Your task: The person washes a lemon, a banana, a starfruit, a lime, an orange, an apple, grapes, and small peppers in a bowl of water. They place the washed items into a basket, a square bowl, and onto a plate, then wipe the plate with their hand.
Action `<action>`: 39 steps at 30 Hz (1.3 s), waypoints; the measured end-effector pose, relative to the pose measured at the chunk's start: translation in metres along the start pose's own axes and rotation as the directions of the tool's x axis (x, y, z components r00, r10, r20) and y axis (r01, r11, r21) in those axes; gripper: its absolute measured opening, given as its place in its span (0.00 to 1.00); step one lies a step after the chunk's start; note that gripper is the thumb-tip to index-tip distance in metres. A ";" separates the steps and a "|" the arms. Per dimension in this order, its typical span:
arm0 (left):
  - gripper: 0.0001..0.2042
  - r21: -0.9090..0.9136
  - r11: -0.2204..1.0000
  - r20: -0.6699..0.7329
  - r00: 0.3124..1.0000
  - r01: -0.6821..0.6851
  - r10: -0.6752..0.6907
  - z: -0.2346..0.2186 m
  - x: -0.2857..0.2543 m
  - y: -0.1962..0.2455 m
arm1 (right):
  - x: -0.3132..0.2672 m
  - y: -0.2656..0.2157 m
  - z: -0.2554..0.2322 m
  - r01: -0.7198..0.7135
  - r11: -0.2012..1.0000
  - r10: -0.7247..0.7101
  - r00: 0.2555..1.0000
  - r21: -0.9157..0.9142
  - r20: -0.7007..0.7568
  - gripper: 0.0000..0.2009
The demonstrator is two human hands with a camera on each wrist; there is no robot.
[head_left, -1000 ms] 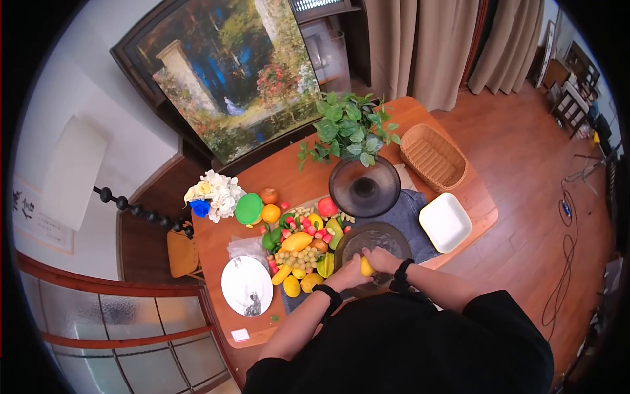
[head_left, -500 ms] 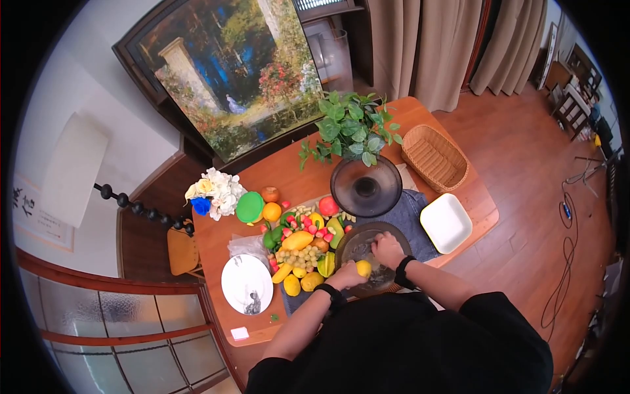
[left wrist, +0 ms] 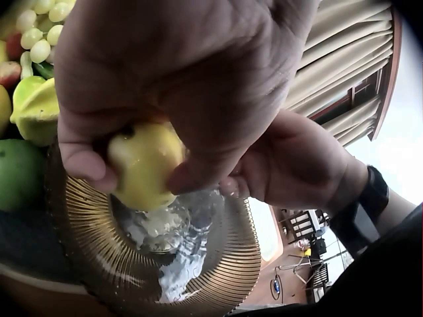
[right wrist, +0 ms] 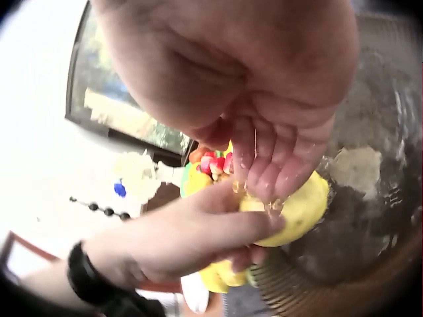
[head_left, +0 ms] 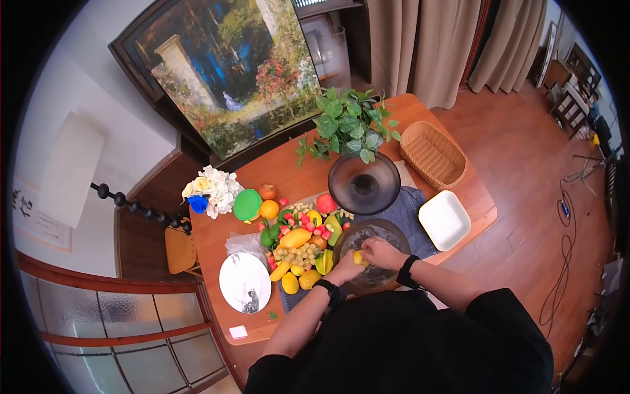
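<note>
Over one bowl (left wrist: 228,277), one fruit (left wrist: 147,168) (yellow)

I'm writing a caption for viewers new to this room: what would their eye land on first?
Probably the colourful heap of fruit in the middle of the table. Right beside it, over a ribbed brownish bowl holding water, the left hand grips a yellow fruit that the right hand touches. Behind the table, a large framed painting would likely draw the eye too.

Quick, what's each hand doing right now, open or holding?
Left hand: holding a yellow fruit.
Right hand: open, fingers loosely bent by that fruit, not wrapped round it.
</note>
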State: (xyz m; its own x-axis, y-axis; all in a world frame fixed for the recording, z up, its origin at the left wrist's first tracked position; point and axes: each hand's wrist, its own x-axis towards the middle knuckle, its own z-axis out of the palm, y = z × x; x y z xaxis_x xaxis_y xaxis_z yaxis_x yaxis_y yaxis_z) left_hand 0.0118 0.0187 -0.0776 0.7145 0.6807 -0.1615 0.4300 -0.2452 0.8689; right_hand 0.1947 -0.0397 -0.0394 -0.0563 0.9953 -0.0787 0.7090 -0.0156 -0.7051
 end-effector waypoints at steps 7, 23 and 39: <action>0.19 -0.244 0.884 0.377 0.879 0.398 -0.292 -0.031 0.000 0.056 | 0.009 -0.022 -0.020 -0.658 0.487 0.390 0.752 0.575 0.531 0.27; 0.11 -0.268 0.616 0.742 0.566 0.741 -0.358 -0.071 -0.009 0.077 | -0.002 -0.030 0.002 -0.269 0.939 0.256 0.963 0.213 0.086 0.26; 0.29 0.163 0.984 0.458 0.878 0.072 -0.140 -0.048 -0.016 0.082 | 0.011 -0.035 -0.028 -0.825 0.430 0.313 0.518 0.367 0.796 0.25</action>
State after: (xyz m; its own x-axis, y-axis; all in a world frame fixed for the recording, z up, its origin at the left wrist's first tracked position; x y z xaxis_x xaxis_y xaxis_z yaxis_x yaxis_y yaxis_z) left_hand 0.0089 0.0205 0.0185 0.8198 0.3161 -0.4776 0.5644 -0.3046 0.7672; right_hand 0.1893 -0.0260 0.0042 -0.3669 0.4343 -0.8226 0.0928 -0.8628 -0.4969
